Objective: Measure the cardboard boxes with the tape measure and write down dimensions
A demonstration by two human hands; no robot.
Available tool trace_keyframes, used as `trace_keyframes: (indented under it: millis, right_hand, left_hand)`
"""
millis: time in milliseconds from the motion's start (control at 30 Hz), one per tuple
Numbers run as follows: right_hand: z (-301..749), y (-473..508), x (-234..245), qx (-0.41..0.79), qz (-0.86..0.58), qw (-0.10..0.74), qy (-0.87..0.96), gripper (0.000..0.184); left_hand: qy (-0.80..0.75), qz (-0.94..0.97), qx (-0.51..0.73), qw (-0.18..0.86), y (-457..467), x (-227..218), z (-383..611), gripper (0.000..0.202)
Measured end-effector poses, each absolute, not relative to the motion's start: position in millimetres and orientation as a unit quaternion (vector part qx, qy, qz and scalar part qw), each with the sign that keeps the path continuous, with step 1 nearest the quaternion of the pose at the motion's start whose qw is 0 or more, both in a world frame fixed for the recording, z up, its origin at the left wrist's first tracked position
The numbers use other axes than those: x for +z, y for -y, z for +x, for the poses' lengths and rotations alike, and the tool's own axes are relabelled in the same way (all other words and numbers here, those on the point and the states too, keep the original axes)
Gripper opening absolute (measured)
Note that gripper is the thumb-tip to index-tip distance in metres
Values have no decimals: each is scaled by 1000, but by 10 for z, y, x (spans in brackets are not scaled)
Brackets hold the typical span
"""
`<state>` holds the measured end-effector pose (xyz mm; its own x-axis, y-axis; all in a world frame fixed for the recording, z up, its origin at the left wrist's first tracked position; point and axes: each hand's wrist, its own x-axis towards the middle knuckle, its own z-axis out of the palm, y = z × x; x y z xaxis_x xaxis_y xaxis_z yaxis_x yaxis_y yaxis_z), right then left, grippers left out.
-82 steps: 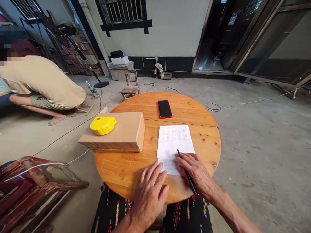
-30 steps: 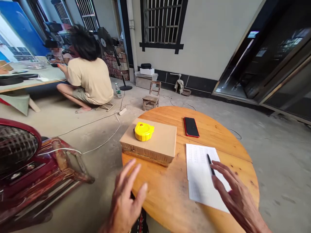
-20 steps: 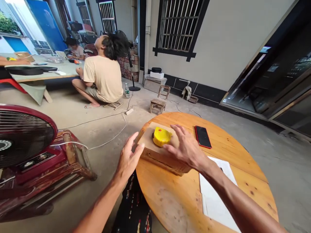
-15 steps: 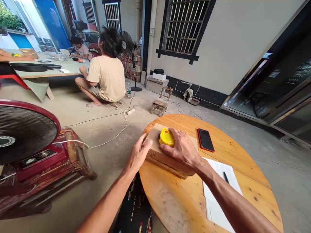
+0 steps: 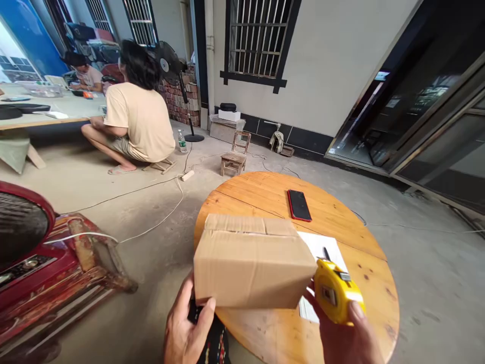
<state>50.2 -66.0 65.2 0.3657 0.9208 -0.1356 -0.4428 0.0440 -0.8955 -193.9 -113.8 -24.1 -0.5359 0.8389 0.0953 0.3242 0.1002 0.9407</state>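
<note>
A brown cardboard box (image 5: pixel 250 258) is tilted up over the near side of the round wooden table (image 5: pixel 367 283). My left hand (image 5: pixel 187 323) grips its lower left corner, thumb on the near face and the other fingers partly hidden behind the side. A yellow tape measure (image 5: pixel 335 293) is in my right hand (image 5: pixel 346 333), the thumb pressed on its case. Some of that hand's fingers reach the box's right edge; whether they bear its weight I cannot tell. White paper sheets (image 5: pixel 329 245) with a black pen (image 5: pixel 326 253) on them lie partly behind the box and tape measure.
A red-edged phone (image 5: pixel 299 205) lies on the table's far part. At left, a red fan (image 5: pixel 22 242) sits on a worn wooden stool (image 5: pixel 94 253). A small wooden chair (image 5: pixel 235 156) stands beyond. A person (image 5: pixel 138 111) squats by another table; cables cross the floor.
The box has been tilted up, showing a different face. My right hand has taken the tape measure off its top and moved right. My left hand has come lower and nearer. The view has turned right.
</note>
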Motion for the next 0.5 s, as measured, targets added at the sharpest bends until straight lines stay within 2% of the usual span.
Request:
trace_keyframes:
  millis: [133, 267, 367, 433, 500]
  right_hand:
    - [441, 671, 533, 522, -458, 671, 259, 53]
    - [562, 694, 496, 535, -456, 650, 288, 43]
    - [841, 884, 461, 521, -466, 631, 336, 47]
    - [1033, 1068, 442, 516, -480, 592, 391, 55]
    - [1175, 1254, 442, 528, -489, 536, 441, 64]
  left_hand:
    - [-732, 427, 481, 226, 960, -240, -1949, 53]
    - [-722, 451, 484, 202, 844, -64, -1900, 59]
    - [-724, 439, 509, 155, 1114, -22, -1820, 64]
    - [-738, 437, 490, 154, 1381, -38, -1736, 51]
    - [-704, 487, 458, 238, 1593, -42, -1586, 28]
